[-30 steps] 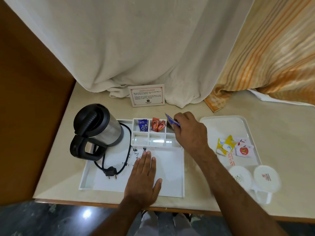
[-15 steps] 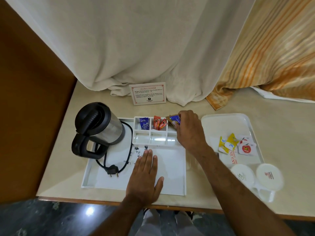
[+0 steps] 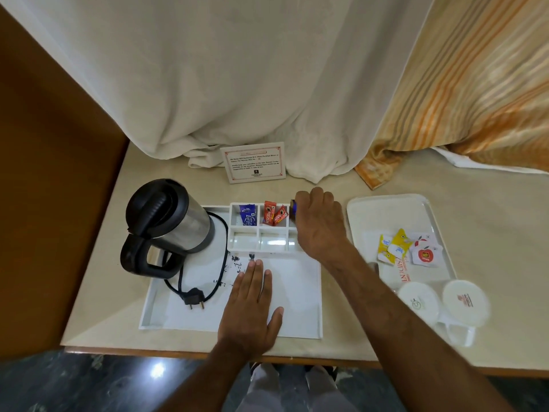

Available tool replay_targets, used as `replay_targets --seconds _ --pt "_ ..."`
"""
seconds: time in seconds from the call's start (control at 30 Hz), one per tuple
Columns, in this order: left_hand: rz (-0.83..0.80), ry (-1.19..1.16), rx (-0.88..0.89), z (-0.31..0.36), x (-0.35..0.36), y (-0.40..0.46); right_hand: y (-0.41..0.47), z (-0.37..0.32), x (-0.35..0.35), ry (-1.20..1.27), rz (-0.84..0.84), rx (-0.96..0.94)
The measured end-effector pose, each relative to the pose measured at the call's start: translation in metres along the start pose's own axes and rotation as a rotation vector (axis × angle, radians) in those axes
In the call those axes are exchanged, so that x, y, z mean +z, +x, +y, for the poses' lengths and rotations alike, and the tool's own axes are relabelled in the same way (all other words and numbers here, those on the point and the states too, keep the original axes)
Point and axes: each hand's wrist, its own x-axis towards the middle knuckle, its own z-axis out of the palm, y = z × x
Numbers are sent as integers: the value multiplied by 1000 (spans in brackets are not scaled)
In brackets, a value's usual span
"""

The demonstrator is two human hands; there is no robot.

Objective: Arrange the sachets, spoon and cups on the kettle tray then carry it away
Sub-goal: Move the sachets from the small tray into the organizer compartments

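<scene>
A white kettle tray [image 3: 300,322] holds a black and steel kettle [image 3: 167,224] and a block of small compartments. Blue sachets [image 3: 248,216] fill the back left compartment, red sachets [image 3: 274,214] the back middle one. My right hand [image 3: 319,224] is over the back right compartment, shut on a blue sachet [image 3: 293,207] whose edge shows by my thumb. My left hand [image 3: 252,301] lies flat and open on the tray floor. Yellow sachets [image 3: 393,246], white and red sachets [image 3: 424,254] and two cups [image 3: 442,301] sit on a second white tray [image 3: 389,209] at right.
A folded notice card [image 3: 253,162] stands behind the kettle tray, against a white curtain [image 3: 237,84]. The kettle's cord and plug [image 3: 194,300] lie on the tray. A striped orange curtain [image 3: 475,99] hangs at back right. A wooden panel [image 3: 44,188] borders the counter's left side.
My right hand has lowered the blue sachet from above the compartments down into the back right one, so most of it is now hidden. My left hand has stayed flat.
</scene>
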Motion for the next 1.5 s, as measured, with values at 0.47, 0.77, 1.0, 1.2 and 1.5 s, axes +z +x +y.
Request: replay_targets --seconds 0.47,0.77,1.0,1.2,1.5 --pt "-15 39 32 1 -4 0 -49 147 -28 -186 -296 283" --pt "6 32 44 4 -9 0 -51 156 -4 22 -414 239" --pt "39 26 37 0 -1 1 -47 163 -14 242 -408 260" --pt "57 5 37 -1 2 1 -45 162 -32 544 -355 330" --pt "52 -35 44 -4 5 1 -26 28 -91 841 -115 25"
